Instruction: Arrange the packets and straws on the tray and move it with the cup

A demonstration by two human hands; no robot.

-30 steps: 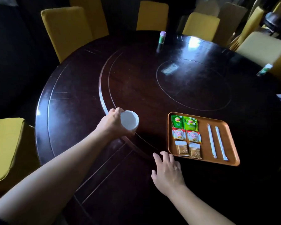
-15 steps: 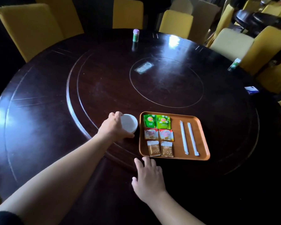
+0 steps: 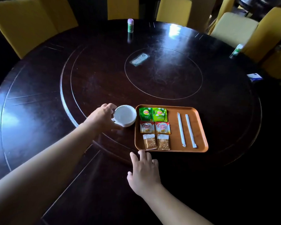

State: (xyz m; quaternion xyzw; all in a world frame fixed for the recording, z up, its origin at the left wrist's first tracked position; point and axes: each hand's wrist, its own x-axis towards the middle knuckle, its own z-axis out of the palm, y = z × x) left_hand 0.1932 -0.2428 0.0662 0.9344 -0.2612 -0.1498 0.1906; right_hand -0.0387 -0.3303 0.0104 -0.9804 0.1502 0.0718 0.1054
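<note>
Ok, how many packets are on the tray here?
6, in two columns on the left half of the orange wooden tray: two green tea packets farthest, two red-and-white creamer packets in the middle, two brown sugar packets nearest. None looks hidden.

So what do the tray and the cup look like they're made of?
The tray looks like wood or bamboo with a smooth matte finish: even orange-brown, rounded corners, low raised rim; moulded plastic can't be ruled out. The cup by the left hand looks like glazed ceramic: plain white, thick rim, soft sheen.

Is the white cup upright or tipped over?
Upright: the cup shows its round open mouth facing up, held by the left hand.
</note>
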